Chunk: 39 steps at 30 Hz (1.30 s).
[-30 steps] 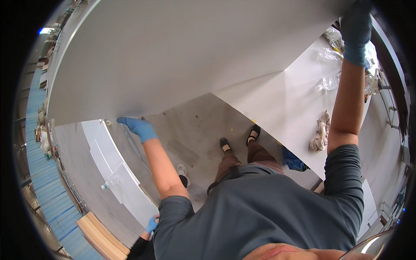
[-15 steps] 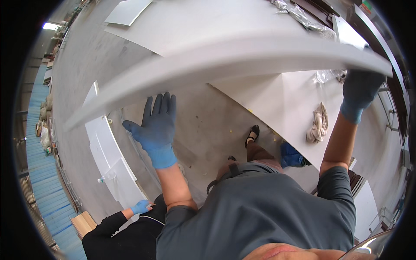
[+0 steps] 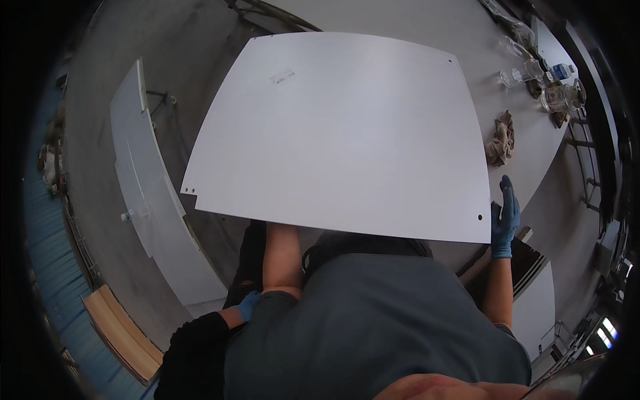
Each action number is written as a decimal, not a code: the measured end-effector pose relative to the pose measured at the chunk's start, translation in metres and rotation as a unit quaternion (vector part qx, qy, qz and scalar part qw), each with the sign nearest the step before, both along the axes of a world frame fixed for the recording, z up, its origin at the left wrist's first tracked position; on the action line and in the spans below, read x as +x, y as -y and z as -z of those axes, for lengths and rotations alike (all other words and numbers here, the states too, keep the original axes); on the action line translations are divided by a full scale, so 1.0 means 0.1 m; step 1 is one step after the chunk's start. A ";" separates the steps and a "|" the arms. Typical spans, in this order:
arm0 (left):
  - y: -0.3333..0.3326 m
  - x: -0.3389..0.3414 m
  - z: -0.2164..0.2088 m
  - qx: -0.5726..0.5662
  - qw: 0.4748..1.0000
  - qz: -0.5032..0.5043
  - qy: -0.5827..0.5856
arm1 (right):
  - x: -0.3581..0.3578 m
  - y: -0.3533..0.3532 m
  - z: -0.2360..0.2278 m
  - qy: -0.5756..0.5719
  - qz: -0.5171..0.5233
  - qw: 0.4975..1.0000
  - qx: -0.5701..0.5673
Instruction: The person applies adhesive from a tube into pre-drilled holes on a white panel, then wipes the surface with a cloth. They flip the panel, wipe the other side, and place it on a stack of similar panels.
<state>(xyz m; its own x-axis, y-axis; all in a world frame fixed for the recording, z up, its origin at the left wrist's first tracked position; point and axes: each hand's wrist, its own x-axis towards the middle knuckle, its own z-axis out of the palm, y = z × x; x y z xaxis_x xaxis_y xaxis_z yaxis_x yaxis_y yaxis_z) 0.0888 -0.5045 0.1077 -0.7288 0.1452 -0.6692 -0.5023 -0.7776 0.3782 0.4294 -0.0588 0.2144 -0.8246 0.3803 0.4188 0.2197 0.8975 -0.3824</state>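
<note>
A large white panel (image 3: 340, 140) lies broad face up in front of me, with small holes near its corners and a notch at its near left corner. My right hand (image 3: 507, 217), in a blue and dark grey glove, is at the panel's near right edge. Its fingers are stretched out and its thumb side is close against that edge. My left forearm (image 3: 282, 257) reaches under the panel's near edge, which hides my left hand. What bears the panel's weight cannot be seen.
A pale table (image 3: 460, 30) extends behind the panel, with a crumpled brown cloth (image 3: 501, 140), a glass jar (image 3: 559, 98) and clear bottles on the right. More white panels (image 3: 157, 193) lie on a stand at left. A co-worker's gloved hand (image 3: 249, 305) is close beside my left arm.
The panel, seen nearly edge-on before, has turned its broad face up. My left hand, open in sight before, is now beneath it. My right hand has come nearer and its fingers have straightened.
</note>
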 end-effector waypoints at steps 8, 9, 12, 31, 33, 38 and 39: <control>0.11 0.03 0.36 -0.006 0.998 -0.050 0.031 | -1.66 -0.63 0.35 0.049 -0.001 0.995 -0.086; 0.13 0.04 0.39 -0.007 0.998 -0.057 0.034 | -2.02 -0.71 0.47 0.055 -0.022 0.994 -0.087; 0.21 0.04 0.48 -0.011 0.995 -0.084 0.044 | -3.20 -0.94 0.85 0.090 -0.049 0.995 -0.014; 0.75 -0.11 0.54 -0.034 0.983 -0.170 0.064 | -5.26 -1.15 1.76 0.302 0.000 0.943 0.138; 0.79 -0.13 0.50 -0.078 0.981 -0.168 0.059 | -5.28 -1.14 1.73 0.286 0.001 0.947 0.147; 0.82 -0.18 0.65 -0.185 0.976 -0.117 0.013 | -5.35 -1.12 1.71 0.294 -0.009 0.947 0.125; 0.84 -0.17 0.70 -0.209 0.972 -0.104 0.002 | -5.36 -1.11 1.70 0.287 -0.012 0.950 0.125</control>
